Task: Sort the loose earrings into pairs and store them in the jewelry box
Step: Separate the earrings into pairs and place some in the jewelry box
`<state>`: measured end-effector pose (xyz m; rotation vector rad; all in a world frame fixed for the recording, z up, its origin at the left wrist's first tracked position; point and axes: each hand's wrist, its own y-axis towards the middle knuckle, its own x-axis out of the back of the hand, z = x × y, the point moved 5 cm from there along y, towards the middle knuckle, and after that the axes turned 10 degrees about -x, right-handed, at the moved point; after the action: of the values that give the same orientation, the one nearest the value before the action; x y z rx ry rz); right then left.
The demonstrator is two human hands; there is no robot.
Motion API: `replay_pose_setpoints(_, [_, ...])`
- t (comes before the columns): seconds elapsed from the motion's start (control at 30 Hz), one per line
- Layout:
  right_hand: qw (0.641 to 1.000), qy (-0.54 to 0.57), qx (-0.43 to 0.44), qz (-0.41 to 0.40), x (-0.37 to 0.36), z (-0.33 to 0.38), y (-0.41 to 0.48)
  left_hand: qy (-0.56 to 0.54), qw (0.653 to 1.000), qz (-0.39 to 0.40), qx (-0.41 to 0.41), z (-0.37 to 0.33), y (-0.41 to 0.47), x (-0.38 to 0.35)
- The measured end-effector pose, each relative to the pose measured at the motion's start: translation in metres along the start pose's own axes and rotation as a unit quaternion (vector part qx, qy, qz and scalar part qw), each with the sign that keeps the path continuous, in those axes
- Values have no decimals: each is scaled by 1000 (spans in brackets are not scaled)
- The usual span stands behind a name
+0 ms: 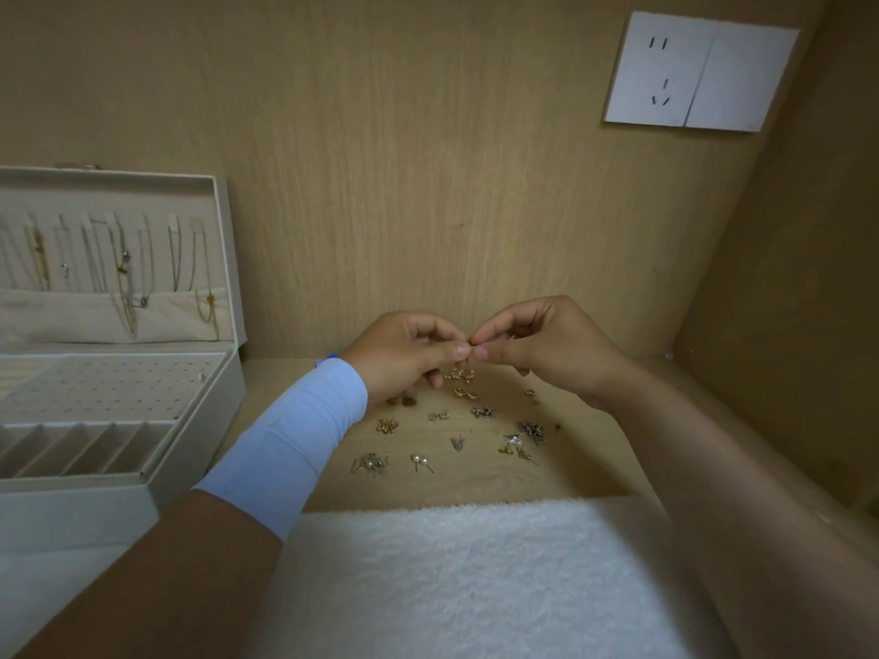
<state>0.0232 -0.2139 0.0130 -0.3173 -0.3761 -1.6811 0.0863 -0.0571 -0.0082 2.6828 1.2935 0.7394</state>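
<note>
Small gold and silver earrings lie spread on the wooden worktop, right of the open white jewelry box. Both arms reach in over them. The left hand and right hand meet at the fingertips, pinching one tiny earring together.

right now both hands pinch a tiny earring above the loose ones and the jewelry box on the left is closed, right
Not quite. The head view shows the jewelry box open, its lid upright with necklaces hanging inside. The rest holds: the left hand and right hand pinch a tiny earring above the loose earrings, box on the left.
</note>
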Motion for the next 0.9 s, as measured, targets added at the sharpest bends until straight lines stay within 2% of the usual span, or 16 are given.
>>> replay_pose_setpoints(0.1, [999, -22, 35, -23, 5, 4, 0, -10, 1000, -11, 3, -3, 1, 1])
replay_pose_setpoints(0.2, [996, -67, 53, -21, 8, 5, 1, 1, 1000, 10, 12, -2, 1, 1])
replay_pose_setpoints(0.27, [990, -137, 37, -10, 7, 0, 3, 52, 998, 26, 16, 3, 1, 3])
replay_pose_setpoints(0.33, [968, -249, 9, 18, 0, -9, 4, 139, 989, 54, 7, 8, 2, 2])
replay_pose_setpoints(0.43, [931, -356, -50, 64, -11, -27, 5, 246, 959, 140, -11, 10, -1, -15])
replay_pose_setpoints(0.6, [906, -413, -57, 72, -20, -28, 4, 283, 939, 196, -20, 8, -4, -32])
replay_pose_setpoints(0.77, [902, -422, -49, 72, -24, -26, 3, 347, 913, 216, -13, 15, -2, -30])
replay_pose_setpoints(0.9, [904, -417, -36, 89, -33, -25, 2, 336, 917, 214, 2, 19, -2, -20])
